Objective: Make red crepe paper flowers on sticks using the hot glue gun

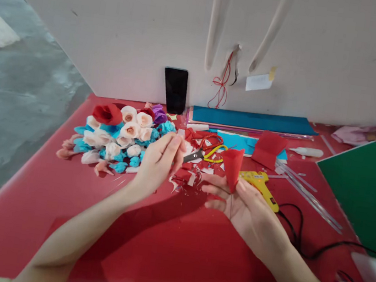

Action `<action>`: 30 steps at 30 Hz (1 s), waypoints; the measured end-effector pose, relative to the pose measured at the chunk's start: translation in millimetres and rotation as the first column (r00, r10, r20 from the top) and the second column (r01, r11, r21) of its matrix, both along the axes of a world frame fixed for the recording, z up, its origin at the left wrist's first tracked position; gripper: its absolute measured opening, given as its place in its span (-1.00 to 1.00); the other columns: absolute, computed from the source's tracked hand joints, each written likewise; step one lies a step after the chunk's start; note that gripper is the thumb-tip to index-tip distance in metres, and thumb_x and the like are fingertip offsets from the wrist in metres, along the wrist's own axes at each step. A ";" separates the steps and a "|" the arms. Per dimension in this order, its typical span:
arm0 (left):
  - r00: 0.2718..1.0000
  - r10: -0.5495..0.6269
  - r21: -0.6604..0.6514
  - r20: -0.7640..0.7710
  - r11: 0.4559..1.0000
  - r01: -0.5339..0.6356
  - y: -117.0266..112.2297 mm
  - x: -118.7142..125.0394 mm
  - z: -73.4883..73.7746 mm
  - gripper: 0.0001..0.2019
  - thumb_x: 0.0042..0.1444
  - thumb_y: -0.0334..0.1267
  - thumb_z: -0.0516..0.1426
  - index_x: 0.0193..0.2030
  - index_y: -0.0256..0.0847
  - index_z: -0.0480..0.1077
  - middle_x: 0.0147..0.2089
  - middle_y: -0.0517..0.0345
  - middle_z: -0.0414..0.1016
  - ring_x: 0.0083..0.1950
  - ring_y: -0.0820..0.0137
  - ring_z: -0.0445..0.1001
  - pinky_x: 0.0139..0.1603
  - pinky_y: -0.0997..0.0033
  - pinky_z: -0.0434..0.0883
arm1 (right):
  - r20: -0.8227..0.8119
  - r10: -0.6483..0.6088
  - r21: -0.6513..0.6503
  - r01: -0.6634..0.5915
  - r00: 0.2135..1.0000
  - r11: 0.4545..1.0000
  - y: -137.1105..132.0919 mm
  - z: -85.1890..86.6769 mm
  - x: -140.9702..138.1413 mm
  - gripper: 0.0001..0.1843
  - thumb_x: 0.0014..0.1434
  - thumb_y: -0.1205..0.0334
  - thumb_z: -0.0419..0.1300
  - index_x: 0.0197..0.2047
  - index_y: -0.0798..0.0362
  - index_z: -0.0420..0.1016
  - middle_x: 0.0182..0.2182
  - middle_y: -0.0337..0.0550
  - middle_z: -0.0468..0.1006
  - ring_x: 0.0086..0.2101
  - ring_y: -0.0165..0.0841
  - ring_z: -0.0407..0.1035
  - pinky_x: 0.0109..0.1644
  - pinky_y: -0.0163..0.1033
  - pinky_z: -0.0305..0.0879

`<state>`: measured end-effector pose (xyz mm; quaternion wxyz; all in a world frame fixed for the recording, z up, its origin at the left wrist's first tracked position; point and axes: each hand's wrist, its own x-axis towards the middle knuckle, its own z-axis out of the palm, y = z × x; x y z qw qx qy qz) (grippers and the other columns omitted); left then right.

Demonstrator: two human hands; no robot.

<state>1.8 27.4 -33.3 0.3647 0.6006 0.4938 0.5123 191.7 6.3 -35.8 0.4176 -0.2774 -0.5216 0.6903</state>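
Between the thumb and fingers of my right hand (pixel 246 209) is a red crepe-paper petal (pixel 232 163), curled into a cone with its wide end up. The other fingers of that hand are spread to the left. My left hand (pixel 157 160) is closed in a pinch over the table; what it holds, if anything, is hidden. Just right of it lie scissors (pixel 216 153) with yellow handles, among red and white paper scraps (pixel 185 177). A cluster of paper flowers (pixel 130 129), white, blue, red and purple, sits left of my left hand.
Behind my right hand lies a yellow glue gun (pixel 259 183), its black cord running right. A phone (pixel 175 91) leans on the wall. Folded red paper (pixel 269 149), blue paper (pixel 253 120), a white glue bottle (pixel 306 151), clear sticks (pixel 311 201) and a green board (pixel 364 192) are on the red table (pixel 159 257).
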 end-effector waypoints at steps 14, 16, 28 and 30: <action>0.929 -0.333 0.323 -0.164 0.871 0.370 -27.9 8.5 12.3 -0.67 -0.07 -0.46 0.29 -0.12 -0.23 0.41 -0.21 0.10 0.52 -0.17 0.41 0.45 -0.10 0.42 0.44 | 0.182 -0.697 0.983 -0.132 0.693 0.125 -10.4 19.0 18.6 -0.85 0.13 0.51 0.16 -0.21 0.30 0.50 -0.31 0.02 0.57 -0.22 -0.37 0.45 -0.15 -0.32 0.42; 0.930 -0.331 0.356 -0.161 0.859 0.367 -29.0 8.1 12.2 -0.67 -0.09 -0.47 0.30 -0.14 -0.26 0.41 -0.23 0.09 0.51 -0.20 0.42 0.45 -0.13 0.41 0.45 | 0.180 -0.696 0.982 -0.173 0.695 0.082 -10.7 18.5 19.8 -0.84 0.13 0.51 0.15 -0.20 0.32 0.50 -0.30 0.04 0.56 -0.21 -0.32 0.44 -0.17 -0.26 0.43; 0.898 -0.381 0.437 -0.221 0.784 0.441 -24.0 3.9 15.3 -0.77 -0.02 -0.56 0.22 -0.19 -0.32 0.43 -0.25 0.06 0.53 -0.19 0.43 0.47 -0.11 0.40 0.43 | 0.417 -0.438 0.754 -0.033 0.796 0.656 -12.0 33.7 24.8 -0.81 0.16 0.39 0.15 -0.13 0.12 0.47 -0.21 -0.13 0.54 -0.16 -0.45 0.42 -0.07 -0.43 0.36; 0.884 -0.403 0.433 -0.237 0.771 0.467 -23.0 3.0 15.2 -0.77 0.00 -0.55 0.21 -0.18 -0.30 0.43 -0.24 0.06 0.54 -0.20 0.43 0.48 -0.07 0.37 0.43 | 0.447 -0.294 0.616 -0.052 0.845 0.786 -10.9 33.1 25.8 -0.81 0.18 0.37 0.16 -0.12 0.06 0.48 -0.23 -0.19 0.55 -0.17 -0.46 0.43 -0.09 -0.46 0.37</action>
